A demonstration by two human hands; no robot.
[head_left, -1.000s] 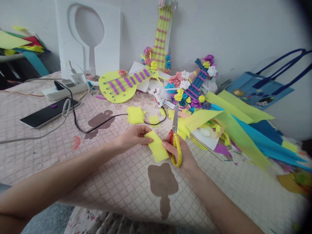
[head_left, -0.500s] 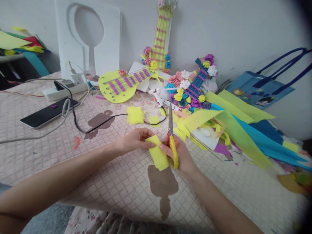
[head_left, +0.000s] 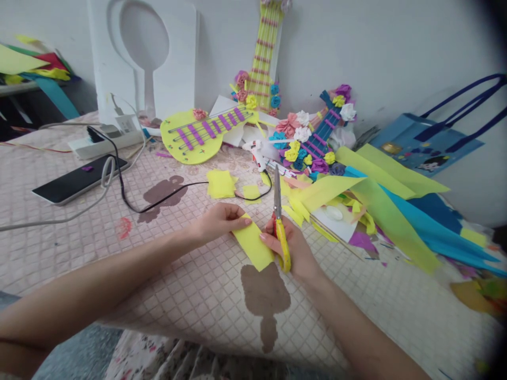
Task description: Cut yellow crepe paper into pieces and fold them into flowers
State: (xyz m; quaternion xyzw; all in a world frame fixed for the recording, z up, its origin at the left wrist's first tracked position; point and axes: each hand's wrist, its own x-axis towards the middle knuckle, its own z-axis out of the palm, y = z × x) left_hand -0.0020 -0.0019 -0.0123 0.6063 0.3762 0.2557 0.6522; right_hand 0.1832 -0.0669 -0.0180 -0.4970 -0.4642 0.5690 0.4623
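Near the left edge of the surface (head_left: 170, 306), a dark flat device (head_left: 75, 182) is being overlain by a pale cable (head_left: 107, 177). Towards the back edge, a yellow guitar shape (head_left: 190, 140) is being displayed, its purple bars already attached. In front of it, a stack of yellow squares (head_left: 221, 183) is being left lying, apparently already cut. Towards the middle of the front edge, a yellow paper piece (head_left: 253, 245) is being pinched at its upper end by the left hand (head_left: 219, 221). Its right side is being met by fingertips of the right hand (head_left: 295, 248); whether it is being pinched there cannot be told. Scissors (head_left: 282, 243) are being grasped in that hand, blades together; no cut is being made, and this longer piece seems not yet divided. Towards the right edge, long yellow strips (head_left: 392, 221) are being left, seemingly uncut.
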